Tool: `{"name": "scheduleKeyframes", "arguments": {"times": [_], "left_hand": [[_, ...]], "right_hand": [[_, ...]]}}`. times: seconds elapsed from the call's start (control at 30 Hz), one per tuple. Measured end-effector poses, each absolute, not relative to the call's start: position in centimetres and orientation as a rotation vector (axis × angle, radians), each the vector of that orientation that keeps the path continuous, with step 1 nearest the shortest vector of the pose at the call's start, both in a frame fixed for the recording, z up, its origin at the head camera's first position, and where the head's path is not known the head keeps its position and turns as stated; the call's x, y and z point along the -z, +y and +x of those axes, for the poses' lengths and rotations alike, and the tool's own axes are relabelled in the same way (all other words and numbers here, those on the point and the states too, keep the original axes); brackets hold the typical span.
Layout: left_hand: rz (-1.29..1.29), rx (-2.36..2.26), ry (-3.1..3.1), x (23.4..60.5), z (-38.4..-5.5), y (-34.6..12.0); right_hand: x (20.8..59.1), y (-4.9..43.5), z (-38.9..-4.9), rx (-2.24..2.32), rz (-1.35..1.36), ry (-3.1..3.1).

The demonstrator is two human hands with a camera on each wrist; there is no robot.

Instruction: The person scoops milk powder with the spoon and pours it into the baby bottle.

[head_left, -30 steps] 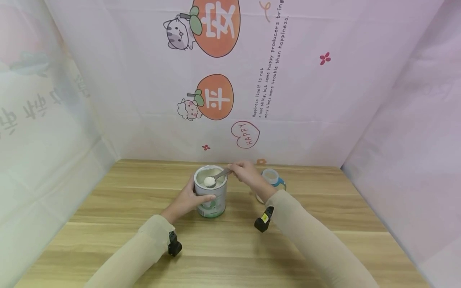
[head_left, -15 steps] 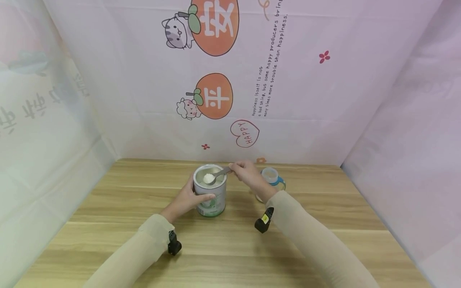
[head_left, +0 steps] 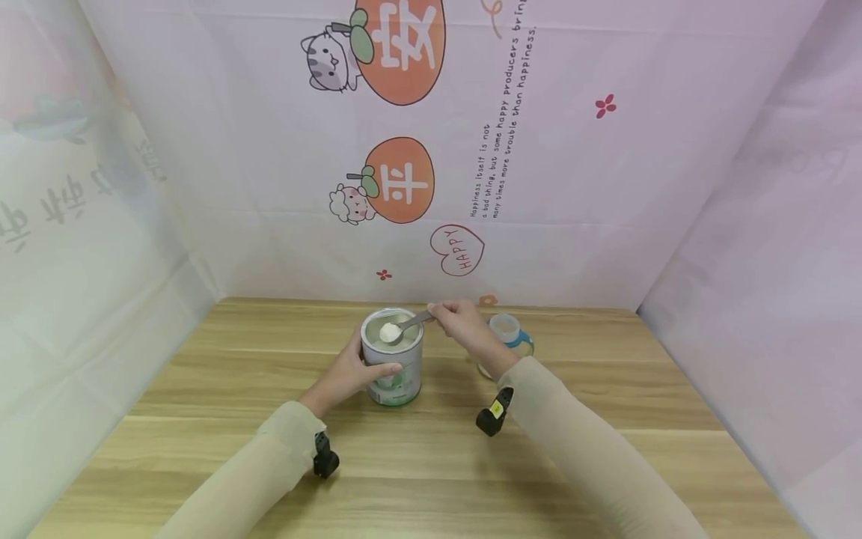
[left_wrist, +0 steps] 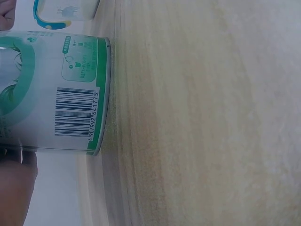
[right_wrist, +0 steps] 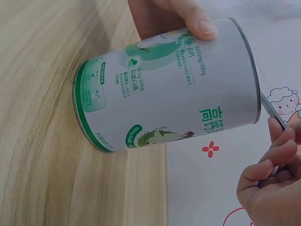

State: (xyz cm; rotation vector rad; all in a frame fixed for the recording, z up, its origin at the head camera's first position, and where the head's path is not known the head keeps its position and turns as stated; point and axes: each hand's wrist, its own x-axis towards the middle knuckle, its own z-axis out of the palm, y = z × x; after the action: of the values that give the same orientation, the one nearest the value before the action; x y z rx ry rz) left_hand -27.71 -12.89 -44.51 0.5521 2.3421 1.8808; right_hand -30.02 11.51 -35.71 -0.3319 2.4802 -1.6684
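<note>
A white-and-green milk powder can (head_left: 399, 385) stands upright on the wooden table, its top uncovered. My left hand (head_left: 350, 376) grips the can's left side, its thumb across the front; the right wrist view shows this thumb (right_wrist: 202, 28) on the label. With my right hand (head_left: 465, 328) I pinch the handle of a grey spoon (head_left: 417, 320), which slants down into the can's mouth. Heaped white powder (head_left: 389, 333) fills the spoon's bowl, just inside the rim. In the right wrist view the can hides that bowl; only the handle (right_wrist: 272, 110) shows.
Behind my right wrist stands a clear bottle (head_left: 505, 327) with a blue strap, partly hidden by my arm. The left wrist view shows its blue strap (left_wrist: 44, 21) beyond the can. Printed white cloth (head_left: 572, 224) hangs behind the table and along both sides.
The spoon's heaped bowl has shifted slightly up and left within the can's mouth. Both hands keep their holds, and the can stays in place.
</note>
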Motion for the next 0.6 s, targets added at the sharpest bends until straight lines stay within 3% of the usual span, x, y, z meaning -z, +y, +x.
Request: {"name": "scheduleKeyframes", "arguments": {"times": [0.6], "left_hand": [[0.572,-1.901,2.327,44.2,-27.4,-12.8]], "right_hand": [[34.6,11.9,-30.1,1.788,-0.316,2.379]]}}
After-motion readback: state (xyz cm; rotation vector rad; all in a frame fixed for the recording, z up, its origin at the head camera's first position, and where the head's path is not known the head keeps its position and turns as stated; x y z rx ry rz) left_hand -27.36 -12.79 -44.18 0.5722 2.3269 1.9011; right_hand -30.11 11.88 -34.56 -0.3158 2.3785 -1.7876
